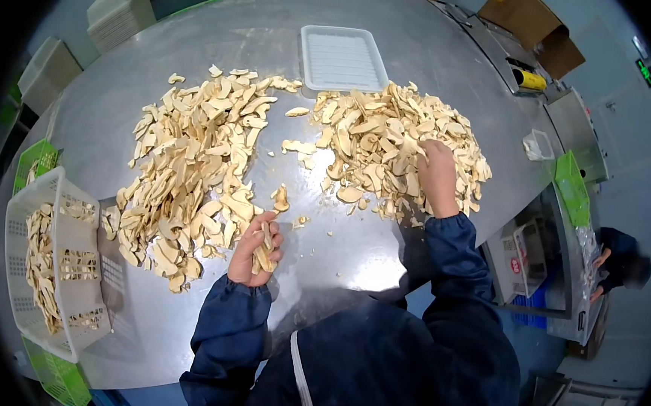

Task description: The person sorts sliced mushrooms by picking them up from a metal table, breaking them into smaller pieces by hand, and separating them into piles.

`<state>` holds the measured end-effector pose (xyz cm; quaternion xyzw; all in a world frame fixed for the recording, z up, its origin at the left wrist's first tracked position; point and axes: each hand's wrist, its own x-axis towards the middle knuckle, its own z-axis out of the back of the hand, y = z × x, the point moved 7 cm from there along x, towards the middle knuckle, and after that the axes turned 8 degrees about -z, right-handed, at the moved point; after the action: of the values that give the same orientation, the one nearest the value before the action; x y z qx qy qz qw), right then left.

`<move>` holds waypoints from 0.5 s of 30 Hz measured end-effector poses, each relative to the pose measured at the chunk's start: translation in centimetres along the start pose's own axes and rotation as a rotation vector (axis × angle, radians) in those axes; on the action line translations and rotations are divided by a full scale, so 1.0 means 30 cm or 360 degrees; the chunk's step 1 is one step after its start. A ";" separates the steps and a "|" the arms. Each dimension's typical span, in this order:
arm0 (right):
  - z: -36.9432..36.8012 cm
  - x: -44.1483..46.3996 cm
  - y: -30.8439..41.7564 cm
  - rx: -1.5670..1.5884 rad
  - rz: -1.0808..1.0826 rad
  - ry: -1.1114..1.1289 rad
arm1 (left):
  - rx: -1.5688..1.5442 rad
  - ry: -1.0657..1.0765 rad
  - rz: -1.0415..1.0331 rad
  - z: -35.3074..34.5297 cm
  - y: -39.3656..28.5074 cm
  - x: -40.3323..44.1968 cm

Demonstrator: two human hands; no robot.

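Slices [194,145], pale, thin, curved, heaped left and right on shiny metal tabletop [441,60]. Left hand [246,254]: fingers curled around a few slices. Right hand [438,177]: fingers bent, touching right heap [379,135]; opening, grip: cannot tell.

a table lane [286,174] splits left heap [193,156] from right heap [376,131], stray slices [297,112] and a tray [343,61] crowding its far end.

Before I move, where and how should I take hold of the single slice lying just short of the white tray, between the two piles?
I'd pinch that slice across its middle, from above, with the right hand, since the left hand holds pieces. It lies flat, its length running roughly left to right, with bare table around it, so its near and far edges look free.
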<state>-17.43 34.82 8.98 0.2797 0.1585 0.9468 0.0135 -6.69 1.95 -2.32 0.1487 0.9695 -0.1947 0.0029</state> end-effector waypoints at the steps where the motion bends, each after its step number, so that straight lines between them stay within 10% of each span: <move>1: -0.018 0.003 -0.011 0.0051 -0.0029 0.0092 | 0.0003 0.0005 -0.0003 0.000 -0.002 0.000; 15: -0.053 -0.141 -0.080 -0.0002 -0.0476 0.0677 | -0.0001 0.0017 -0.0008 -0.002 0.000 -0.002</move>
<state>-14.87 36.14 4.74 0.0478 0.1967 0.9720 0.1198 -6.63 1.95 -2.27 0.1473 0.9700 -0.1936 -0.0027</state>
